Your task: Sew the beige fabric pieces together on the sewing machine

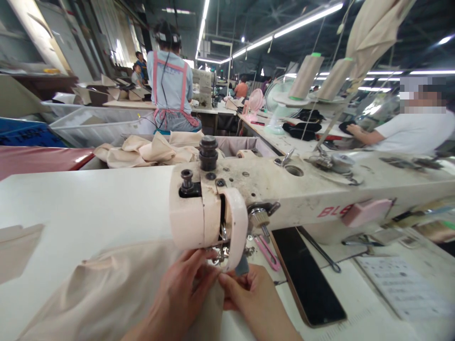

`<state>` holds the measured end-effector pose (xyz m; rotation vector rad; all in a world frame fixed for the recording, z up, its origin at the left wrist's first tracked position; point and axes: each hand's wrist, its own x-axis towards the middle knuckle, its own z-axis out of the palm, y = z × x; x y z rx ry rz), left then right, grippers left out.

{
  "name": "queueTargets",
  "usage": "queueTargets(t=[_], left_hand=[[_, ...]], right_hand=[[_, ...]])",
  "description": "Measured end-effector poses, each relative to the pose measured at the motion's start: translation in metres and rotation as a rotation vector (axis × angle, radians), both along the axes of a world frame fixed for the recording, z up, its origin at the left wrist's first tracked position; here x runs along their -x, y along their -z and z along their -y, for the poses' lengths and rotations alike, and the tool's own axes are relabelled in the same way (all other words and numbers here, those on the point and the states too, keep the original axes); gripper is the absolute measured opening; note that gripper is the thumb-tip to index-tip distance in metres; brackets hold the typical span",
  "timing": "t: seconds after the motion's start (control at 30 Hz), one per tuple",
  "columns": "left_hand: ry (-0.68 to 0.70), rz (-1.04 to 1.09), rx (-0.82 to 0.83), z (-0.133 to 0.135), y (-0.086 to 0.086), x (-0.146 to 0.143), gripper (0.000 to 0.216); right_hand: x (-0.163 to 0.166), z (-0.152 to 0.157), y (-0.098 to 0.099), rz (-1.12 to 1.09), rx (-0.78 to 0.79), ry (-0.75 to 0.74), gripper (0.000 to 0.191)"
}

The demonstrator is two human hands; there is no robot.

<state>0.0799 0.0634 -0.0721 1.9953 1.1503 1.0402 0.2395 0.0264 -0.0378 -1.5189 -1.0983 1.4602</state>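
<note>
Cloth (117, 284), beige and matte, was spread in loose folds over the white tabletop (88, 203), its far end brought beneath the head of the sewing machine (192, 222). By its drape it was judged light, limp, hardly slippery and easily creased, best taken by the edge and kept flat close to the stitching area. Its right edge was pinched between the thumb and curled fingers of the right hand (254, 289); the left hand (181, 284) was laid on it, fingers partly bent, though whether it was gripped could not be told. The machine's casing was rounded, cream-painted and grimed. To the right were placed a pink U-shaped tool (268, 253) and a flat, glossy smartphone (309, 279). Beyond, a crumpled fabric pile (152, 151) was heaped.
</note>
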Motion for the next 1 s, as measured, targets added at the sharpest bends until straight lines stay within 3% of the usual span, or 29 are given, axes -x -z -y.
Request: queueTargets(t=[0.17,0.3,0.37,0.5,0.73,0.9,1.0], left_hand=[[0.143,-0.161,0.231,-0.007,-0.013,0.009,0.018],[0.154,-0.223,0.264,-0.011,-0.017,0.01,0.02],[0.135,-0.181,0.26,-0.013,-0.016,0.011,0.021],[0.045,-0.102,0.315,-0.019,-0.017,0.011,0.02],[-0.048,-0.167,0.282,-0.03,-0.019,0.005,0.007],[-0.066,-0.18,0.282,-0.036,-0.014,0.004,0.009],[-0.061,-0.147,0.296,-0.039,-0.015,0.005,0.007]], right_hand=[[-0.004,-0.003,0.008,-0.018,-0.001,-0.042,0.034],[0.0,0.0,0.006,-0.018,-0.011,-0.018,0.031],[0.005,0.006,0.007,0.005,-0.031,0.001,0.032],[0.013,0.02,0.013,0.134,-0.064,-0.044,0.061],[0.005,0.006,0.008,0.104,-0.011,-0.196,0.06],[0.004,-0.002,0.007,0.114,0.028,-0.213,0.076],[0.004,-0.005,0.007,0.137,0.022,-0.221,0.052]])
